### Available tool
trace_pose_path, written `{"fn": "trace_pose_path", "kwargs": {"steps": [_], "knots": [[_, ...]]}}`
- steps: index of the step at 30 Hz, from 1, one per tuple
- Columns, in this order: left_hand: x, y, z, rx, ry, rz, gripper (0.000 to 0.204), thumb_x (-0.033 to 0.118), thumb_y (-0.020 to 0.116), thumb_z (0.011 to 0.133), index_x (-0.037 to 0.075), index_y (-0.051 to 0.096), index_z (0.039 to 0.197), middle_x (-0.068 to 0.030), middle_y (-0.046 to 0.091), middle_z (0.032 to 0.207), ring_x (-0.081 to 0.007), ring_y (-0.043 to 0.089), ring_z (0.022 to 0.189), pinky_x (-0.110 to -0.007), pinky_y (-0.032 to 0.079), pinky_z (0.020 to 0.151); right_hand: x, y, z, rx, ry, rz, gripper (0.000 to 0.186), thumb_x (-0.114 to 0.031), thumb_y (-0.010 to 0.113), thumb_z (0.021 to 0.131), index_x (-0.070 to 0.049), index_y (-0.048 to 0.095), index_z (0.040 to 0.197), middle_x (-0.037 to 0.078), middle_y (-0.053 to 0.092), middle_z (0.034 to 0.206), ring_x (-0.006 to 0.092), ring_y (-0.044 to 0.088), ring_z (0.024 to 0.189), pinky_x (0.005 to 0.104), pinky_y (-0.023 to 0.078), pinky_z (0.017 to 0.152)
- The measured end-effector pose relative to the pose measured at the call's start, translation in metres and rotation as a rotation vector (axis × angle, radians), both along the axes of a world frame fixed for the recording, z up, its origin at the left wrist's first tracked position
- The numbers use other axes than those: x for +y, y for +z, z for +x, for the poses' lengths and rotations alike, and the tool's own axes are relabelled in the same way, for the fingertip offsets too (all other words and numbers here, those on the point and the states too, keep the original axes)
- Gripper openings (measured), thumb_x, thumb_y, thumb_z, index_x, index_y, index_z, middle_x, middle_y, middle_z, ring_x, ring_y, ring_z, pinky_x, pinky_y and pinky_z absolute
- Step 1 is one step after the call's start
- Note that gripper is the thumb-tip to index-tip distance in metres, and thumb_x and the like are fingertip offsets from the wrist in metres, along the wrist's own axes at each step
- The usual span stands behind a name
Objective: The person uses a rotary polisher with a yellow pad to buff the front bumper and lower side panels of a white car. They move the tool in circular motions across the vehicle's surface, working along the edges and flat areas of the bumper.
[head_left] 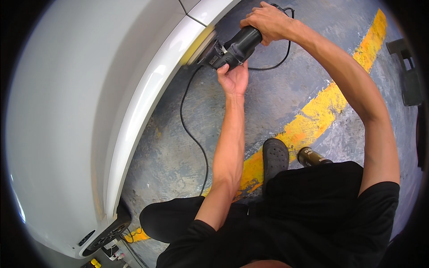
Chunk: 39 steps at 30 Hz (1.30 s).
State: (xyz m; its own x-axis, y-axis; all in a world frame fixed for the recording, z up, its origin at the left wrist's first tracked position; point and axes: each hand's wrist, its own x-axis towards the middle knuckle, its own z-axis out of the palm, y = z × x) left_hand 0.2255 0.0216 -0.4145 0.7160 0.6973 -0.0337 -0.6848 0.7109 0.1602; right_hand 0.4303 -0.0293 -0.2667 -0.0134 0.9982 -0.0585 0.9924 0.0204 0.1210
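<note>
A black corded polisher [243,42] is held in both my hands at the top of the view. Its yellow pad [197,45] rests against the glossy lower side panel [149,73] of a silver-white car, and the pad's edge looks smeared. My left hand [233,81] supports the polisher's head from the near side, thumb up along the casing. Over the rear end of the polisher's body, my right hand [268,21] is wrapped, the arm reaching around from the right. The fingers under the tool are partly hidden.
A black power cord [182,109] loops across the worn grey floor [178,165]. A dark bottle [312,156] lies beside my shoe [275,154], near a painted yellow stripe [313,114]. A dark stool-like object [407,73] stands far right. The car's wheel [109,232] is at lower left.
</note>
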Motion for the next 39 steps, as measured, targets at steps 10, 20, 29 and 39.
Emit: {"fn": "trace_pose_path", "kwargs": {"steps": [10,20,29,39], "knots": [[0.005,-0.007,-0.02,0.03,0.019,-0.026,0.067,0.007,0.078,0.069,0.011,0.064,0.135,-0.0082,0.067,0.136,-0.0286,0.057,0.137,-0.051,0.032,0.13,0.013,-0.011,-0.012,0.039,0.047,-0.01,0.07,-0.03,0.093,0.062,-0.02,0.072,0.128,0.005,0.077,0.112,0.0298,0.071,0.113,0.0605,0.047,0.106],[0.012,-0.016,-0.059,0.045,0.085,-0.047,0.07,0.012,0.08,0.071,0.008,0.062,0.139,-0.0111,0.063,0.143,-0.0327,0.054,0.141,-0.056,0.031,0.13,0.033,-0.03,-0.051,0.135,0.079,0.045,0.064,-0.013,0.092,0.057,-0.019,0.075,0.119,0.001,0.078,0.1,0.0264,0.072,0.106,0.0486,0.048,0.098],[0.023,-0.032,-0.081,0.135,0.111,-0.15,0.069,0.012,0.079,0.073,0.006,0.061,0.139,-0.0129,0.062,0.144,-0.0349,0.052,0.143,-0.057,0.033,0.129,0.053,-0.047,-0.065,0.255,0.081,-0.049,0.057,-0.015,0.089,0.058,-0.019,0.076,0.114,0.004,0.078,0.087,0.0285,0.075,0.093,0.0513,0.046,0.099],[0.031,-0.046,-0.059,0.114,0.078,-0.2,0.064,0.012,0.079,0.073,0.006,0.062,0.135,-0.0128,0.063,0.139,-0.0335,0.054,0.138,-0.054,0.033,0.129,0.076,-0.06,-0.038,0.172,0.065,-0.193,0.067,-0.039,0.09,0.065,-0.021,0.073,0.127,0.011,0.078,0.115,0.034,0.072,0.117,0.0651,0.044,0.114]]}}
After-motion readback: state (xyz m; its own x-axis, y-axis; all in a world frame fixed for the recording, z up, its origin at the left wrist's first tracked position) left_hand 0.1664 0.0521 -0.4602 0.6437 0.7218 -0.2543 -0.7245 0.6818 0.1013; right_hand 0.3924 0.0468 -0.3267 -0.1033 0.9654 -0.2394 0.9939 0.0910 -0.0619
